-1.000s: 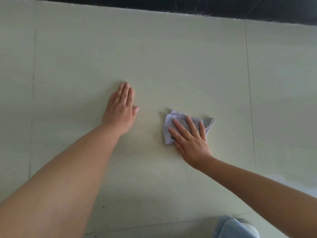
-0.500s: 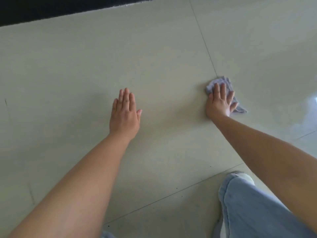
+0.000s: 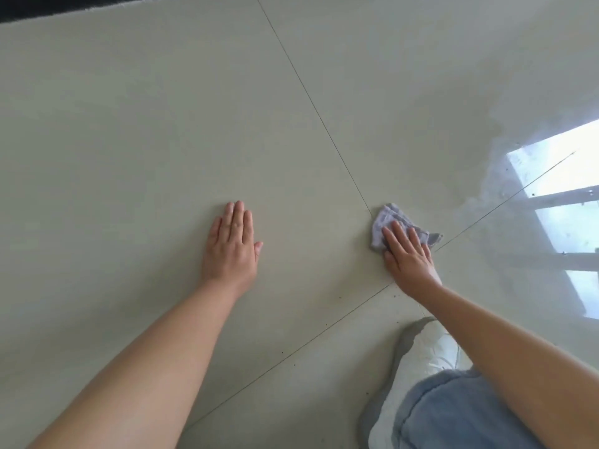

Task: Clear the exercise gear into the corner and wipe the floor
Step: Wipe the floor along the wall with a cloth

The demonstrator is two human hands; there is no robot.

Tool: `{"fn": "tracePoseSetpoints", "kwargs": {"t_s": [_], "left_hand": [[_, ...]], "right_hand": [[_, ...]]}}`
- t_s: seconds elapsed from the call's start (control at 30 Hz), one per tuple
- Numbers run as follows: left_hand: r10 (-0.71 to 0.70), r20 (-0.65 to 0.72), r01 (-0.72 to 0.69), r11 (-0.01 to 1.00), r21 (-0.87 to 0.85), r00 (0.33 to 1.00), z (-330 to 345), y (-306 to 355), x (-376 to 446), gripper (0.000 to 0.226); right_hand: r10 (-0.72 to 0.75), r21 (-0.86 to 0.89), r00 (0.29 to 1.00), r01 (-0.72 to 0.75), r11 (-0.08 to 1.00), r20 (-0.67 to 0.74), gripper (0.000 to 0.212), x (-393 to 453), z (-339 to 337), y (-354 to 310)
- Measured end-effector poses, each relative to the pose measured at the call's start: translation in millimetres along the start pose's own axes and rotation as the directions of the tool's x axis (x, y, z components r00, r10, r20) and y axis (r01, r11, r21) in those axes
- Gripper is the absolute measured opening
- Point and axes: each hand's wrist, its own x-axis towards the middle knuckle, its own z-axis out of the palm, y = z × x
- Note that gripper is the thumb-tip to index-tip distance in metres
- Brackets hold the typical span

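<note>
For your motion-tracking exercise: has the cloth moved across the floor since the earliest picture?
Yes. The cloth under the right hand has gone rightward, from mid-tile near the left hand to the crossing of the tile joints.

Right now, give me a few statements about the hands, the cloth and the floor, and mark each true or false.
1. The right hand presses flat on a grey cloth. True.
2. The left hand holds a spray bottle. False: it lies flat on the bare floor, holding nothing.
3. The cloth lies near where tile joints cross. True.
4. The cloth is spread out smooth. False: it is crumpled.
5. A white shoe shows below the right arm. True.
</note>
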Motion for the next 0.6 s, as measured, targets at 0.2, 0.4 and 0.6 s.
{"fn": "tracePoseSetpoints", "kwargs": {"t_s": [0.2, 0.4, 0.6], "left_hand": [[-0.033, -0.015, 0.033, 0.999, 0.008, 0.999, 3.9, 1.5, 1.4, 0.059], [-0.051, -0.048, 0.05, 0.998, -0.029, 0.998, 4.4, 2.1, 1.9, 0.059], [-0.127, -0.11, 0.116, 0.988, -0.104, 0.986, 1.0, 5.7, -3.8, 0.067]], "right_hand": [[0.236, 0.2, 0.972, -0.229, 0.953, -0.01, 0.05, 53.5, -29.2, -22.7], [-0.167, 0.039, 0.985, 0.168, 0.985, -0.041, 0.049, 35.7, -11.8, -113.3], [-0.278, -0.201, 0.949, 0.305, 0.931, 0.148, 0.058, -36.5, 32.7, -48.9]]}}
